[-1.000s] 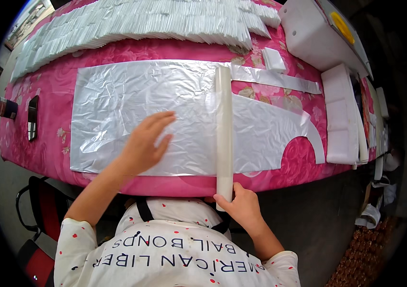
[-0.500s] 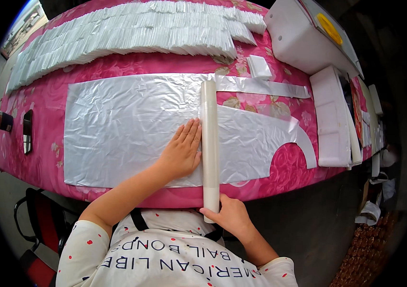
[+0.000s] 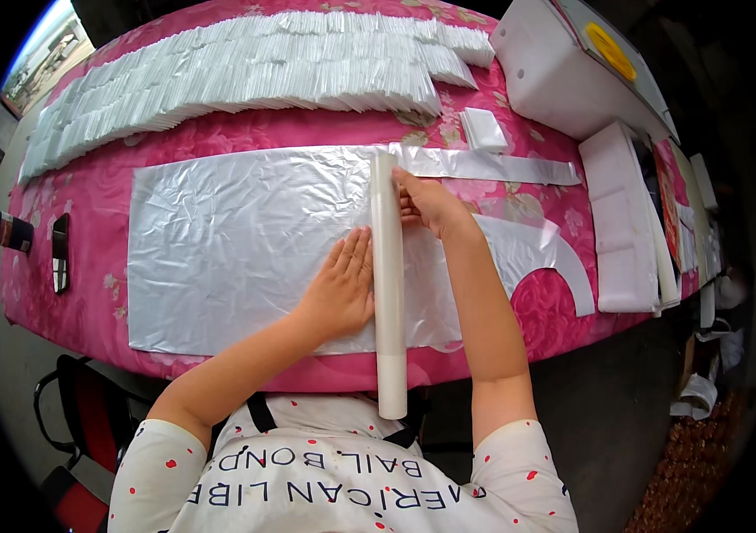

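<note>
A thin, silvery-white plastic apron [image 3: 218, 253] is spread flat and wrinkled on the table. Across it, pointing away from me, lies a long pale tube [image 3: 389, 293] whose near end juts past the table edge. My left hand [image 3: 342, 280] rests flat on the plastic, fingers stretched out along the tube's left side. Bent around the right side of the tube's far end are the fingers of my right hand [image 3: 427, 204]; part of its grip is hidden. Right of the tube, the apron's straight strip [image 3: 493, 164] and curved strap [image 3: 573, 266] extend.
Rows of folded white packets [image 3: 245, 67] fill the table's far side, with a small white stack [image 3: 484, 131] nearer. White foam boxes [image 3: 565, 71] stand at the right. A phone [image 3: 60, 253] and a dark jar [image 3: 5, 228] are at the left; a red-black chair [image 3: 85, 413] sits below.
My right hand has let go of the tube's near end and moved up to its far end. My left hand stays flat beside the tube, which keeps about the same place.
</note>
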Motion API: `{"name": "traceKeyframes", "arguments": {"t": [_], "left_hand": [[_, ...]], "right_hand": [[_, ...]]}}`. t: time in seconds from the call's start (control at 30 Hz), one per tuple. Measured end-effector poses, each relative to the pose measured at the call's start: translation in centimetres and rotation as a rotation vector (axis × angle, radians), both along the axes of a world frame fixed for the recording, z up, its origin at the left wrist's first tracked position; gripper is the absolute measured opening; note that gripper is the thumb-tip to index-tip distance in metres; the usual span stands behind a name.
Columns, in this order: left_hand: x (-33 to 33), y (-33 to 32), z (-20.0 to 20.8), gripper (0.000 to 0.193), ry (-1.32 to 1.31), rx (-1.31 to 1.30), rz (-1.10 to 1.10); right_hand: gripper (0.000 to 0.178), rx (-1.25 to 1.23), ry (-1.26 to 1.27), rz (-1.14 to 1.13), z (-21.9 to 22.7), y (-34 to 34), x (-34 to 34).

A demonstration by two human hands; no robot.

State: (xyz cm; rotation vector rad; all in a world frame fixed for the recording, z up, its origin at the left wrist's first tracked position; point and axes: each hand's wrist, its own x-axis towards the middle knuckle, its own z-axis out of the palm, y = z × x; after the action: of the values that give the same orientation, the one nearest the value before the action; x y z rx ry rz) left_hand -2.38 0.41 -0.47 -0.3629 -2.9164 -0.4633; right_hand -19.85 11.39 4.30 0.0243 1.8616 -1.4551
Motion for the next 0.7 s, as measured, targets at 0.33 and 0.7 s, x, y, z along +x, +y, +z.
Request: {"name": "traceKeyframes", "arguments": {"t": [0.33,0.7], "left_hand": [[0.1,0.2,0.5,0.067,-0.038,-0.023,0.006],[0.2,-0.1,0.1,0.066,-0.057,0.022,0.001]], "right_hand": [[0.020,-1.224,-0.123,-0.803,-3.5,8.8,-10.2],[0.036,-0.757,0.622,-0.301,13.6,1.6,-2.0]]}}
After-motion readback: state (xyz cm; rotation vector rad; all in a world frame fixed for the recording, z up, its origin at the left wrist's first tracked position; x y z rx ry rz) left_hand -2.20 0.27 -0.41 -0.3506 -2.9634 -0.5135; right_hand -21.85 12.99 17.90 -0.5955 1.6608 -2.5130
